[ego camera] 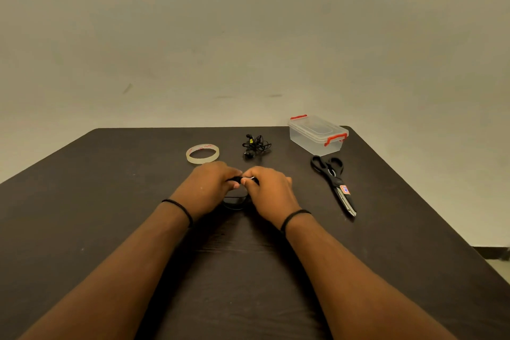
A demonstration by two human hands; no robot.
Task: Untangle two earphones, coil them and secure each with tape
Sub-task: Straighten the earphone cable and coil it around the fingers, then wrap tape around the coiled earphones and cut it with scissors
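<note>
Both hands meet at the middle of the dark bench [110, 201], the left hand [209, 188] and right hand [269, 190] each with fingers curled and pinching one black earphone [234, 200], whose thin cord droops in a loop between the wrists. The step looks like coiling: it likely goes best with even, loose turns, one hand anchoring the coil while the other feeds the cord without twisting. The second earphone [255, 145] lies farther back, a limp tangled bundle. Left of it sits a glossy clear tape roll [202, 154]; to the right, black-handled scissors [332, 181] and a transparent lidded box [317, 134] with red clips.
</note>
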